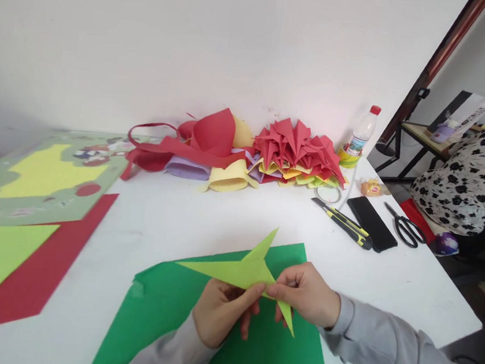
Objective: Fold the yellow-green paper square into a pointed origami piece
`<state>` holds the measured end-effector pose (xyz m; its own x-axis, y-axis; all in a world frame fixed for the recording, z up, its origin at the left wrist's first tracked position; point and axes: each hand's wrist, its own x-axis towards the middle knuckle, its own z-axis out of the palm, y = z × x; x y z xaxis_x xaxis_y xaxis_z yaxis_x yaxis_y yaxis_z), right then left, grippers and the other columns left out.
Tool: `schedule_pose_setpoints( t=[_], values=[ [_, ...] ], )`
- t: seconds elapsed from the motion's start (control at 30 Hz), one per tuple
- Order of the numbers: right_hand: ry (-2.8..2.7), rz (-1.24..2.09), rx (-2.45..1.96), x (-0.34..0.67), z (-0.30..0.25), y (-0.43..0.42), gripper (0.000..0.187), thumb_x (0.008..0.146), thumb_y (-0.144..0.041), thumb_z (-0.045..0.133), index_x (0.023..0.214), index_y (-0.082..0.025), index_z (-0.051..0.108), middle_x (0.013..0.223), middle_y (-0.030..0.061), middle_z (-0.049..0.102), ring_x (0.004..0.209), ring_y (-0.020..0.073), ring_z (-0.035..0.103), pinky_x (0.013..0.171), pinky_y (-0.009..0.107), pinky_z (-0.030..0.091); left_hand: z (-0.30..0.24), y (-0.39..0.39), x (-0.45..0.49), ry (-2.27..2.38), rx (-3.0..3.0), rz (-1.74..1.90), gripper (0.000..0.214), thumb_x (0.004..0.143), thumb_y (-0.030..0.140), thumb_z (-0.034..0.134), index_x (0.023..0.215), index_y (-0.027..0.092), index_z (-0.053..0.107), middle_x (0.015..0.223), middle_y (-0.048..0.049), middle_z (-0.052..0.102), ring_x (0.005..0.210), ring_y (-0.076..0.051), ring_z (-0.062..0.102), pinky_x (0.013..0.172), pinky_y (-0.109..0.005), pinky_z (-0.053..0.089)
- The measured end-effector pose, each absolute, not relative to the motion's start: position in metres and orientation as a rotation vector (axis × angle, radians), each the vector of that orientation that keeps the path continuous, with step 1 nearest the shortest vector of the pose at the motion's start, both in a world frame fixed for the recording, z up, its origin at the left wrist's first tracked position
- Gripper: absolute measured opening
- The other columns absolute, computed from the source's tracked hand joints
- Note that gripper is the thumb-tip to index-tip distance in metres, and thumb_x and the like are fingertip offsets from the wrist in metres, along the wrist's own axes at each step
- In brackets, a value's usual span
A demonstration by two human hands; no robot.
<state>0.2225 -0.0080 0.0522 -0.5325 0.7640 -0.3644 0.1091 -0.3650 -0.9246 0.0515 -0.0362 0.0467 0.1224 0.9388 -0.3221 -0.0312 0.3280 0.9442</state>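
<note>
A folded lime-green paper star (238, 272) with long pointed arms is held between my two hands, above a dark green paper sheet (163, 294). My left hand (223, 312) grips it from below, its thumb pressed on the paper near the middle. From the right, my right hand (306, 294) pinches the star close to the left thumb. One point reaches far left, one stands up and one runs down past the right fingers. Whatever lies beneath the fingers is hidden.
At the wall lie curled paper strips (213, 133) and red folded stars (293, 144). To the right are a bottle (362, 133), a utility knife (345, 223), a black phone (371, 223) and scissors (407, 226). Red paper (73, 251) lies left. A person (470, 169) sits beyond the table.
</note>
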Motion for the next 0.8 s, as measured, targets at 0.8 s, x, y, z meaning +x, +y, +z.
schedule_pose_setpoints(
  t=[0.8],
  values=[
    [-1.205,2.035,-1.011,0.221,0.044,-0.008,0.054,0.059,-0.062,0.082,0.069,-0.015,0.057,0.052,-0.0027,0.064,0.041,0.0086,0.055,0.043,0.021,0.042,0.043,-0.037,0.054,1.141,0.838,0.949,0.044,0.068,0.050,0.074,0.047,0.015,0.060,0.042,0.0003,0.055,0.027,-0.010,0.047,0.028,-0.021,0.038]
  ],
)
